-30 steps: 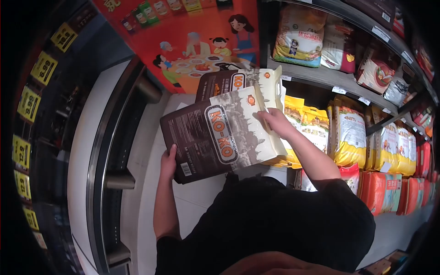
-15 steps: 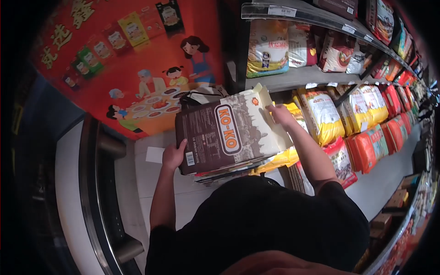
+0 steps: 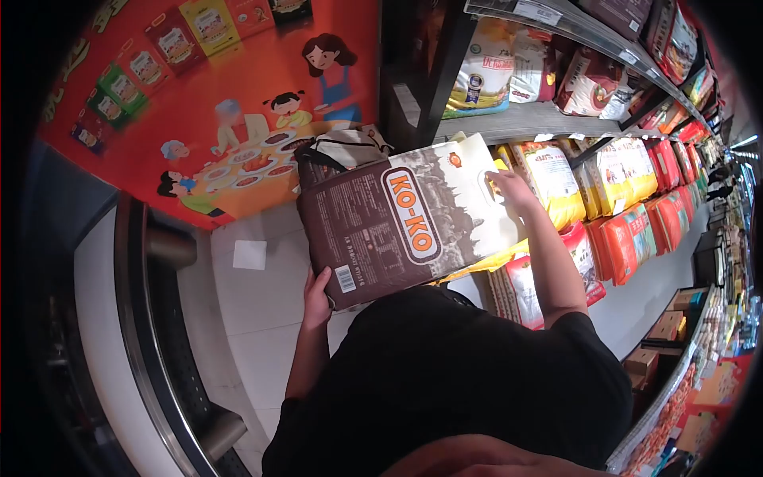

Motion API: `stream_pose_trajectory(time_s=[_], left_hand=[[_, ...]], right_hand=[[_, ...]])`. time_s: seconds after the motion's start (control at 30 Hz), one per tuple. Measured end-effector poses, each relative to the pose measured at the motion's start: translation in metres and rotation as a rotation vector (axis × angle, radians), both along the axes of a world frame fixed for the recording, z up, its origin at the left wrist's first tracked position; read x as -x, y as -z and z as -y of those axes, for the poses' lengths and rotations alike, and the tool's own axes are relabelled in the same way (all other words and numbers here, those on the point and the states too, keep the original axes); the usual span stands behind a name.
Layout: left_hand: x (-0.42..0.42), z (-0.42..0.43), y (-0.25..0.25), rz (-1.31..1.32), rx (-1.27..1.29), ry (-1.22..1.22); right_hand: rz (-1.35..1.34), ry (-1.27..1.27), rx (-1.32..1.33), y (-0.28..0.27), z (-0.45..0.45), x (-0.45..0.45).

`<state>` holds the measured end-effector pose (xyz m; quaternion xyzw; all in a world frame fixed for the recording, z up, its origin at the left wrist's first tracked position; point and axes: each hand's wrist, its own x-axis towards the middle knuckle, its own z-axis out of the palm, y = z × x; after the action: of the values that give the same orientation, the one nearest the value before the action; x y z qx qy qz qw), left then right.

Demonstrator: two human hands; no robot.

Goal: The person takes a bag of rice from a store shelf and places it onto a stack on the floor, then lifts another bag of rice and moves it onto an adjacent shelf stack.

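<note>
A large brown and cream KO-KO rice bag [image 3: 362, 226] lies tilted in front of my body, its printed face up. My left hand [image 3: 317, 297] grips the bag's lower left corner, thumb on top near the barcode. On the far right end, my right hand [image 3: 513, 192] is closed on the cream edge by the folded flap. The fingers under the bag are hidden on both sides. Yellow packaging shows beneath and beside the bag's right end. Behind it sits a black and white bag [image 3: 346, 149].
Shelves [image 3: 540, 119] of rice bags run along the right, with yellow sacks [image 3: 548, 179] and red-orange packs [image 3: 624, 246] low down. A red illustrated panel [image 3: 238, 95] stands ahead. At left is a curved black rail [image 3: 147, 318]. A white paper square [image 3: 249, 255] lies on the floor tiles.
The KO-KO bag and both hands have shifted slightly right in view and the bag's angle is steeper. More of the white paper and the black and white bag shows. Both hands keep their hold.
</note>
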<state>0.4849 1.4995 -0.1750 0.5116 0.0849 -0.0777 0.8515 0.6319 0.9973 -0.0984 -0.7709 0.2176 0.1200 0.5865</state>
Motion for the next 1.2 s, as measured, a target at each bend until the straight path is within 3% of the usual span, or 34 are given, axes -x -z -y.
stream_pose_trajectory(time_s=[0.13, 0.83, 1.2], left_hand=[[-0.011, 0.004, -0.012, -0.021, 0.024, -0.032], [-0.051, -0.004, -0.003, -0.181, 0.016, 0.004], [-0.046, 0.001, 0.001, -0.137, 0.087, -0.026]], right_hand=[[-0.019, 0.075, -0.242, 0.008, -0.003, 0.008], [0.019, -0.041, -0.173, 0.016, 0.008, -0.001], [0.042, 0.048, -0.358, 0.023, 0.011, 0.003]])
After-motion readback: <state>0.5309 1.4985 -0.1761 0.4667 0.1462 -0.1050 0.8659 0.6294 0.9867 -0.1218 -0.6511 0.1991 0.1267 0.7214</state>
